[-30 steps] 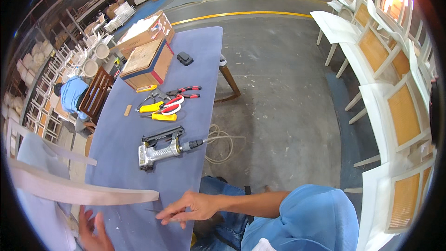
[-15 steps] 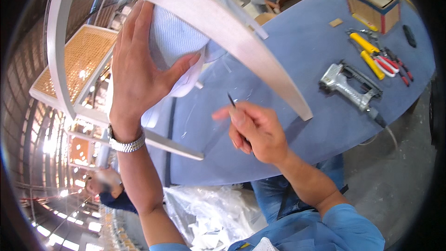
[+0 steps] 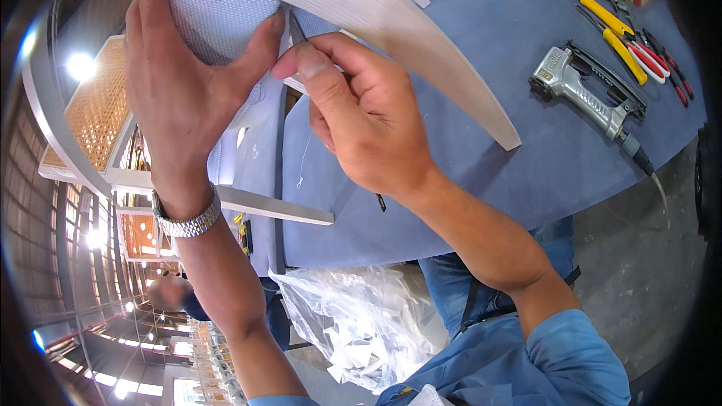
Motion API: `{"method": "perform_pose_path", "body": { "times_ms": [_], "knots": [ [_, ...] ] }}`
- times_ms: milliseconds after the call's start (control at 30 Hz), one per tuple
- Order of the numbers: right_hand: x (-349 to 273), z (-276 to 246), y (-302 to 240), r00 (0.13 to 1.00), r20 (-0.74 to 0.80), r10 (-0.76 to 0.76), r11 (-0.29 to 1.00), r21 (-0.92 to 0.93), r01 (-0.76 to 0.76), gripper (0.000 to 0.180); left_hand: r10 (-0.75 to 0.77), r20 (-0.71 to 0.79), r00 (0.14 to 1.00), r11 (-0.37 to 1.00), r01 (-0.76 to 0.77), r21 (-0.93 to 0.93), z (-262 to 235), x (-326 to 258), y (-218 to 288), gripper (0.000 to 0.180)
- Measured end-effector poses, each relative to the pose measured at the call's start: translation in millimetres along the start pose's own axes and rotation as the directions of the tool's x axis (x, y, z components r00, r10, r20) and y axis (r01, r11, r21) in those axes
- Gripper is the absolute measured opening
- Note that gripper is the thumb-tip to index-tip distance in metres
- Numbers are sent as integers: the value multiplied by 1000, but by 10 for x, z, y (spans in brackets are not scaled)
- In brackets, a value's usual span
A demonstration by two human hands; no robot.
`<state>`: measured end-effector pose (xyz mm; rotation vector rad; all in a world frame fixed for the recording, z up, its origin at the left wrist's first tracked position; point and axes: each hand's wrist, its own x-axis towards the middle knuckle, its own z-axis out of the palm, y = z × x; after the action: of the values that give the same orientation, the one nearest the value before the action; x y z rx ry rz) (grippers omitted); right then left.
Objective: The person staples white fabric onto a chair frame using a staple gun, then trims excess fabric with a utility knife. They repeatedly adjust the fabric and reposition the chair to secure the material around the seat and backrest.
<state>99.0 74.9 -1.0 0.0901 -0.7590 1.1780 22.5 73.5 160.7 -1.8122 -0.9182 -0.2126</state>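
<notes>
A pale wooden chair frame (image 3: 361,0) rests on its side on the table, with a light grey-blue woven fabric pad (image 3: 218,19) in it. My left hand (image 3: 184,83) lies spread against this pad, thumb stretched toward its edge. Close by that thumb, my right hand (image 3: 368,113) pinches a slim tool (image 3: 296,26) between thumb and fingers. Its thin metal tip meets the fabric's edge beside the frame, and a dark end sticks out below my palm. The exact kind of tool cannot be made out.
On the blue-covered table (image 3: 451,203), a silver staple gun (image 3: 587,90) with a hose lies at right. Beyond it are yellow-handled pliers (image 3: 613,37) and red-handled tools (image 3: 650,60). A clear plastic bag (image 3: 361,323) of scraps stands below the edge. A cane-panelled chair (image 3: 98,105) and another person are at left.
My right hand has moved up and left, bringing the tool from above the table to the fabric's edge. My left hand stays on the fabric; the view has shifted closer.
</notes>
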Motion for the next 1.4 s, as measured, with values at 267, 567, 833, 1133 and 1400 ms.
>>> {"method": "perform_pose_path", "body": {
  "times_ms": [267, 567, 833, 1133, 1400],
  "knots": [
    [99, -23, 45, 999, 43, 14, 999, -32, -13, 28, 3, 0, 1000, 998, -3, -62, 21, -43, -66, 97],
    [106, 105, 142, 982, -134, -136, 987, -98, 123, 25, -19, -91, 996, 1000, 19, 5, 55, -55, -30, 97],
    [81, 132, 119, 965, -217, -146, 972, -214, 99, 18, -39, -146, 989, 999, 34, -38, 77, -75, 18, 101],
    [-302, -1037, -1091, 988, -112, 110, 708, -689, -157, 17, -179, -274, 945, 974, 210, 88, 225, -128, 262, 110],
    [-158, -2410, -1888, 996, -75, -48, -334, -938, -87, 21, -224, -256, 940, 965, 251, 79, 247, -113, 410, 112]
  ]
}}
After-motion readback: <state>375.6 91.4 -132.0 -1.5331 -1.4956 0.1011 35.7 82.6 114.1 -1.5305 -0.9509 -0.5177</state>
